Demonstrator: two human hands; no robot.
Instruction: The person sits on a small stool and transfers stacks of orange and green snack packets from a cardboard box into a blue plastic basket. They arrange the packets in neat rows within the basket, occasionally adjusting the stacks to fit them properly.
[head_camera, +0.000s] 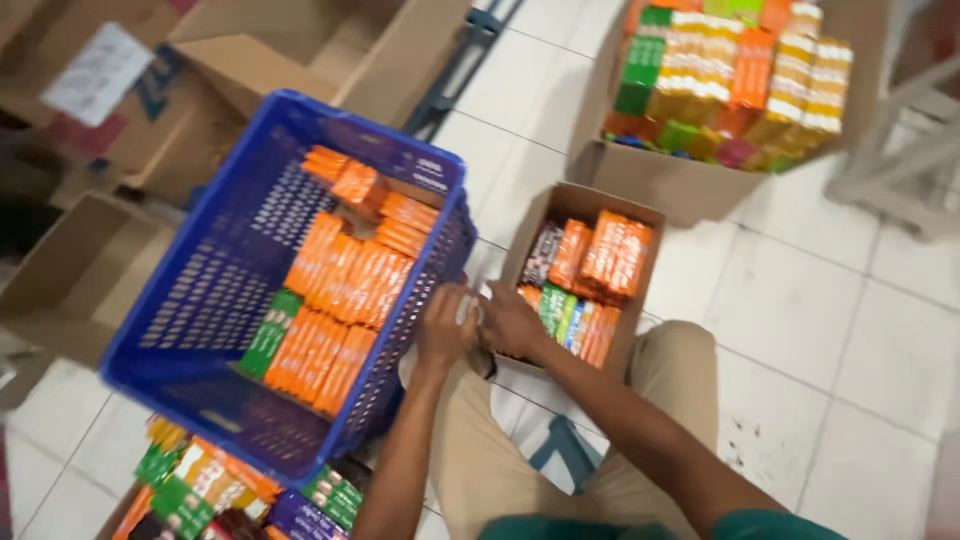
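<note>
Left hand (445, 325): resting by the blue crate's near wall, fingers curled shut around something small and pale.
Right hand (512, 320): meeting the left hand just in front of the small box, fingers bent in on that same pale thing.
Thing in the hands (471, 310): maybe a white wrapper or small packet; too blurred and too hidden to tell for sure.
Grip: both closed and narrow, pinching the pale thing between them.
Blue plastic crate (210, 290): tilting up on top of other goods, sitting just left of the hands.
Orange packs in crate (345, 280): lying in rows over about half the crate floor, with a green pack (268, 335) at the near end.
Small cardboard box (590, 205): sitting open on the tiled floor, touching the right hand's side.
Packs in small box (600, 255): mostly orange, a few green and blue ones, filling much of the box.
Big cardboard box (660, 180): standing farther back, piled high with orange, yellow and green packs.
Loose packs (200, 485): lying under the crate at the near left.
How far along: looking about half done; crate partly filled, plenty of packs waiting in both boxes.
</note>
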